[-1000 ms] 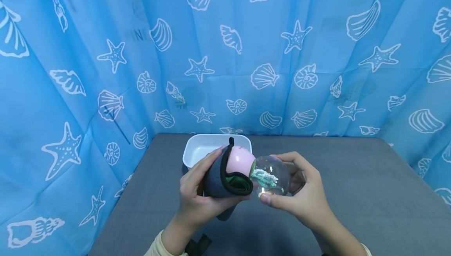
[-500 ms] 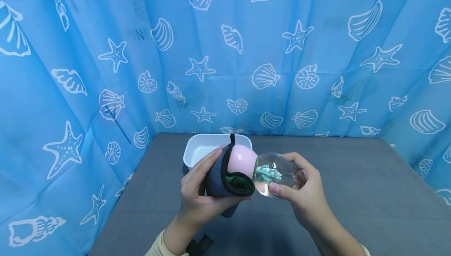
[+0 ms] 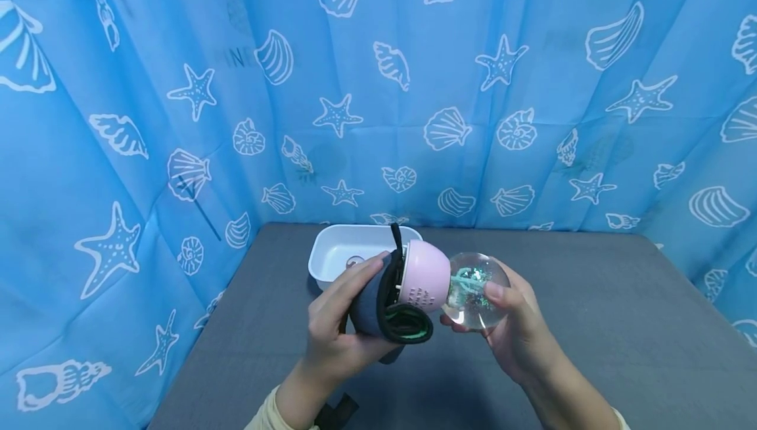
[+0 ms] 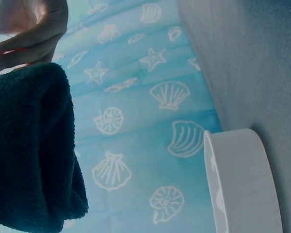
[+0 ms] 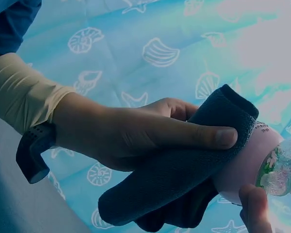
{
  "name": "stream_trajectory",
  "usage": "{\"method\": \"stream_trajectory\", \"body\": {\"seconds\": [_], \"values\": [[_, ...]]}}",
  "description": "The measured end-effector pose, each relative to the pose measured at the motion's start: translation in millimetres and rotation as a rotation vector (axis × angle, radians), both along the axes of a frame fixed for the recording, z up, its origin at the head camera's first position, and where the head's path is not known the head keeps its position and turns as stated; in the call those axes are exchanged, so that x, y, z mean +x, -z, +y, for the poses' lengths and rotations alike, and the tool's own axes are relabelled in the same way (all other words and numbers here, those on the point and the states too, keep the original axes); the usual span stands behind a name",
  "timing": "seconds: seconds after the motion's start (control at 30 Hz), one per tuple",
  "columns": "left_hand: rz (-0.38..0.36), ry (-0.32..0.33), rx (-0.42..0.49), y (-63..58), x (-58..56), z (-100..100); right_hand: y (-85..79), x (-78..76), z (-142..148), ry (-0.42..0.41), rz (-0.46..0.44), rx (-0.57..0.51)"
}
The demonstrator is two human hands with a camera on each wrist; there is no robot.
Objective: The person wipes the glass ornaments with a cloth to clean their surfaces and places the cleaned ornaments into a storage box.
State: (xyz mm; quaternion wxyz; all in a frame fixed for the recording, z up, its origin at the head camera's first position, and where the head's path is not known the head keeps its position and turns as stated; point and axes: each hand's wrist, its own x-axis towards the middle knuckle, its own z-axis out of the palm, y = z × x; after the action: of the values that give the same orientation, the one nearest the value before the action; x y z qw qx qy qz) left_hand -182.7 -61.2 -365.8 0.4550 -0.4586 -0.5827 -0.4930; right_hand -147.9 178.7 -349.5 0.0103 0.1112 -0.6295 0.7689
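A snow globe (image 3: 422, 275) with a pink base and a clear glass ball lies on its side in the air, held by both hands. My left hand (image 3: 337, 328) grips a dark cloth (image 3: 372, 298) with black edging, wrapped round the end of the base. Its thumb presses along the cloth in the right wrist view. My right hand (image 3: 523, 328) holds the glass ball, thumb on top and fingers beneath. Green glittery pieces show inside the ball, and small lettering on the base. In the left wrist view the cloth (image 4: 29, 145) hangs in thick folds and hides the base.
A white plastic tub (image 3: 322, 252) stands behind my left hand on the grey table (image 3: 591, 325), with a small round mark inside. A blue curtain (image 3: 378, 121) with shells and starfish hangs behind. A black device (image 5: 36, 153) sits on my left wrist.
My right hand has moved right with the glass ball, and more of the pink base shows out of the cloth. The globe has turned, bringing lettering into view. Glitter now swirls in the ball.
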Motion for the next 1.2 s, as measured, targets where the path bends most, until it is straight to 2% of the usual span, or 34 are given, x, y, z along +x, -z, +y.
{"method": "stream_trajectory", "body": {"seconds": [0.2, 0.3, 0.53, 0.8, 1.0, 1.2], "values": [[0.019, -0.030, 0.004, -0.8, 1.2, 1.6, -0.2, -3.0, 4.2, -0.080, -0.019, 0.026], [0.022, -0.036, 0.002, -1.1, 1.1, 2.1, 0.0, -4.6, 4.4, -0.093, -0.004, 0.034], [0.019, -0.059, -0.001, 0.4, 0.5, 3.9, 0.5, -4.1, 5.1, -0.038, 0.063, 0.065], [0.024, -0.063, 0.022, -0.5, -0.5, 3.0, -1.4, -2.4, 2.9, 0.033, 0.093, 0.113], [0.010, -0.053, 0.038, -1.9, -1.0, 2.0, -4.0, -1.5, 1.6, 0.016, 0.193, 0.127], [0.001, -0.025, 0.049, -1.9, -1.9, -0.7, -4.7, -0.2, 1.5, 0.027, 0.241, 0.181]]}}
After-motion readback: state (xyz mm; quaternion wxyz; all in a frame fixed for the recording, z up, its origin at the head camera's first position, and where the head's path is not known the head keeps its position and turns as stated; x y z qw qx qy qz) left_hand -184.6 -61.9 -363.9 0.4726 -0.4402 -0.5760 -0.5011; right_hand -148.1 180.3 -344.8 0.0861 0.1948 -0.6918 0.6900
